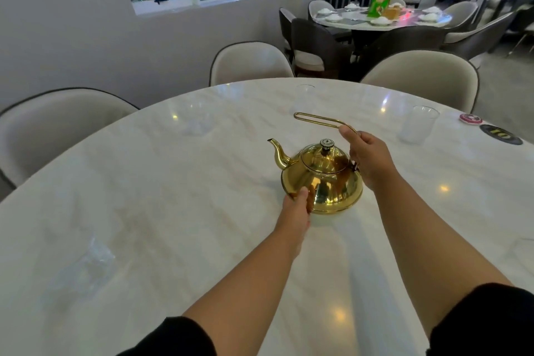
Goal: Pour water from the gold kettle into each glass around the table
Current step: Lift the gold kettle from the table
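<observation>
The gold kettle (322, 179) is standing upright on the white marble table (144, 182), near its middle, and every place below is being given from it. Its spout (278, 153) is pointing left and its lid, topped by a dark knob (326, 144), is seated in place. The thin wire handle (320, 120) is being held raised above and behind the lid by the right hand (368, 157), whose fingers are closed around the handle's right end. The left hand (297, 205) is being pressed against the kettle's lower left side, thumb and fingertips touching the metal; nothing is being gripped by it.

A clear glass (417, 124) is standing well to the right of the kettle and slightly beyond it. A second glass (304, 97) is set beyond the kettle, near the far edge. A third, faint and blurred (198, 124), is standing to the far left. Another glass (89, 264) is seen left of the kettle, toward the near edge; whether water is held in any of them cannot be told. Pale chairs (251, 62) are drawn up behind the table.
</observation>
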Demonstrator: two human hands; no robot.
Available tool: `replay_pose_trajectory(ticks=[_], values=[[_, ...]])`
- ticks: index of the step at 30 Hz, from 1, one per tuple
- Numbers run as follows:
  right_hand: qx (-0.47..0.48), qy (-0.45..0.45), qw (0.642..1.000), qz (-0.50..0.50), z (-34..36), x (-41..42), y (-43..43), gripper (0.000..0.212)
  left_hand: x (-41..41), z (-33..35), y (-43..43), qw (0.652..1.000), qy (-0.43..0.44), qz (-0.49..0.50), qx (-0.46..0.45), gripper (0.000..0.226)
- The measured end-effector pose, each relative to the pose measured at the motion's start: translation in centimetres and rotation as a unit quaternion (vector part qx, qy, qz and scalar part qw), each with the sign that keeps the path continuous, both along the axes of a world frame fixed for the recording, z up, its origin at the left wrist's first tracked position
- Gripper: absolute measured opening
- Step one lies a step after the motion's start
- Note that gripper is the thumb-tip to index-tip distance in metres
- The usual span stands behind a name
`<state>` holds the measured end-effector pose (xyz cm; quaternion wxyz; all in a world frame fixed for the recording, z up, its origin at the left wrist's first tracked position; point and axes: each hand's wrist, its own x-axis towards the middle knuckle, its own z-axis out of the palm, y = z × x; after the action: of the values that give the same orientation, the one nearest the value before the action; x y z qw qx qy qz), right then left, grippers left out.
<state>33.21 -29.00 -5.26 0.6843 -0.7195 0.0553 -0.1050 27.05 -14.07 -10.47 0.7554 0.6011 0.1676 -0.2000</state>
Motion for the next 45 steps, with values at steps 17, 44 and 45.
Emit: replay_pose_trajectory(ticks=[17, 44, 45], values=[[0.140, 0.016, 0.988, -0.069, 5.6, -9.1, 4.2, 0.043, -7.7, 5.6, 4.3, 0.999, -0.018, -0.001, -0.029, 0.043], [0.162, 0.028, 0.971, -0.177, 15.8, -47.6, 0.8, 0.041, -44.3, 15.4, 3.8, 0.966, -0.104, -0.232, 0.050, 0.050], [0.163, 0.031, 0.969, -0.180, 15.5, -48.2, 0.0, 0.041, -44.8, 15.0, 3.0, 0.967, -0.094, -0.230, 0.052, 0.050]])
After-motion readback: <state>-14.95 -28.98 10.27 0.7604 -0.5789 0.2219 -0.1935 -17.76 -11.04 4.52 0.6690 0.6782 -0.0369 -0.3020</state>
